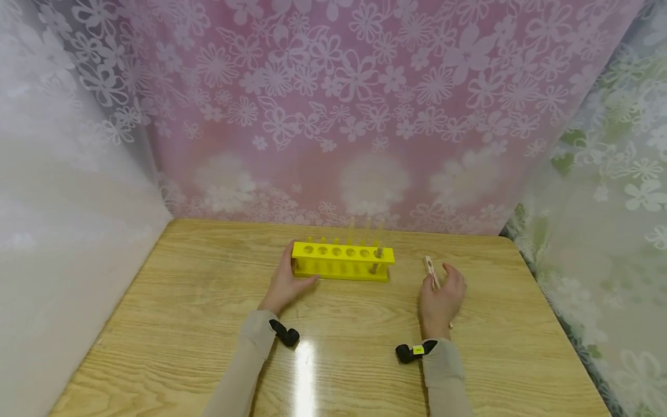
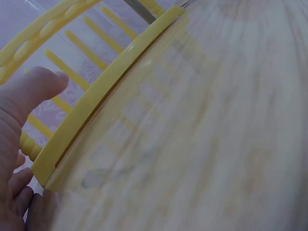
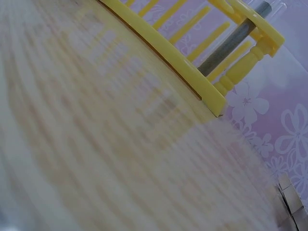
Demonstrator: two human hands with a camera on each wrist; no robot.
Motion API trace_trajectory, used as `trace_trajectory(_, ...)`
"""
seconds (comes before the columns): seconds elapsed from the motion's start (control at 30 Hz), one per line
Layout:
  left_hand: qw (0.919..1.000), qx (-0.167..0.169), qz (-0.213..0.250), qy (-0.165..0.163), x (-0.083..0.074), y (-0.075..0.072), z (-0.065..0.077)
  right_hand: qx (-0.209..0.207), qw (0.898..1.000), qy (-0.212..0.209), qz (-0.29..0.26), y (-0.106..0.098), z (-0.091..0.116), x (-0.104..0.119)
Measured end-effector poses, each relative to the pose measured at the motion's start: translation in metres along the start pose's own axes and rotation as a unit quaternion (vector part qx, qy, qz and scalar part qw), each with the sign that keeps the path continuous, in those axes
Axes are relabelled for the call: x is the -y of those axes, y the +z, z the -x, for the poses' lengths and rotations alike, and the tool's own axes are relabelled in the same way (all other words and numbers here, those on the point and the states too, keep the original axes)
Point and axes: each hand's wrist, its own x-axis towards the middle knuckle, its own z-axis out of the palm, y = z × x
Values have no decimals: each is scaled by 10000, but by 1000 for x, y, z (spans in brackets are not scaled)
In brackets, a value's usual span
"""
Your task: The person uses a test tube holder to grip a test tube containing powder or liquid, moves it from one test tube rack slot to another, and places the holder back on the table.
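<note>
A yellow test tube rack [image 1: 341, 269] stands on the wooden table, with a row of round holes and pegs behind. My left hand [image 1: 285, 279] holds its left end, the thumb [image 2: 41, 89] in front and the other fingers around the end. In the rightmost hole stands a test tube with grey contents [image 3: 231, 48]. Faint clear tubes [image 1: 367, 229] rise at the rack's back right. Right of the rack lies a wooden test tube clamp [image 1: 429, 266]. My right hand [image 1: 442, 298] is over it, thumb and fingers spread apart; the hand covers the clamp's middle.
The wooden table [image 1: 187, 324] ends at a pink flowered curtain [image 1: 354, 116] behind, with pale curtains at both sides. A black camera [image 1: 283, 333] is strapped to each wrist.
</note>
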Motion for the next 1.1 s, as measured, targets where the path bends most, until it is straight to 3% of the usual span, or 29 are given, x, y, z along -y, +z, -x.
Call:
trace_trajectory(0.2,9996,148,-79,-236,2,-2,-1,626,9935,659,689,-2,2,3)
trace_trajectory(0.6,9986,145,-505,-70,-4,-1,0,899,9820,705,1505,-5,3,2)
trace_trajectory(0.8,9979,137,-626,-52,-6,0,1,855,9808,749,1585,-9,3,5)
trace_trajectory(1.1,9968,93,-792,26,-5,-1,1,1196,9721,1126,1676,-9,4,6)
